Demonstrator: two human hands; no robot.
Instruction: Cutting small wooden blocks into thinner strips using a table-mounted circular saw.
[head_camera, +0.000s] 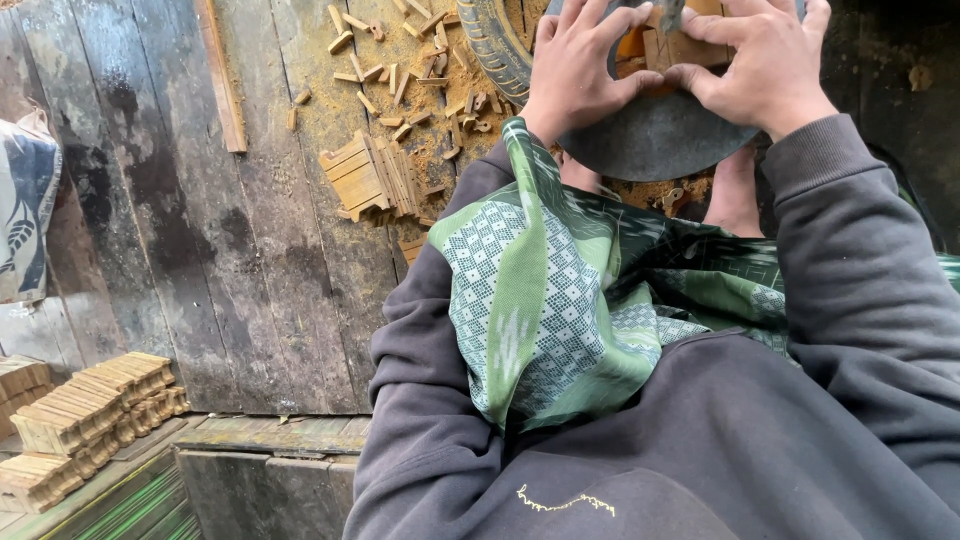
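My left hand (578, 60) and my right hand (765, 62) both press a small pale wooden piece (678, 48) against a dark round metal disc (655, 140) at the top of the head view. The fingers of both hands close around the wood, and the thumbs meet near its middle. A thin dark tool tip (670, 12) pokes in from the top edge above the wood; what holds it is hidden. My dark sleeves and a green patterned cloth (560, 300) across my lap fill the lower right.
A worn tyre (495, 45) lies left of the disc. Small wood offcuts (410, 70) and sawdust litter the dark plank floor (200, 200). A stack of cut wooden pieces (365, 180) lies nearby, more stacks (85, 410) at lower left, a printed sack (25, 210) at the left edge.
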